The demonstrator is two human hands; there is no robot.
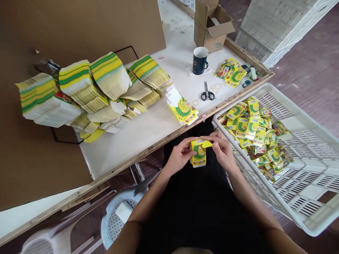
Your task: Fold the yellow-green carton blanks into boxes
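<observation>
Left hand (181, 155) pinching yellow box (200, 159), right hand (224, 151) at its flap (207, 144), right grip unclear, crate (292, 123) alongside, scissors (207, 92) on table (177, 67)

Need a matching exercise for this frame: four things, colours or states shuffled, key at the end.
Things
1. Small carton
2. Scissors
3. Mug
4. Crate

Colours or states
A. Dark outside, pale inside, standing upright
B. White, with slotted walls
C. Held in the left hand, the right hand at its top
D. Lying flat, black handles

Pairs: 1-C, 2-D, 3-A, 4-B
</observation>
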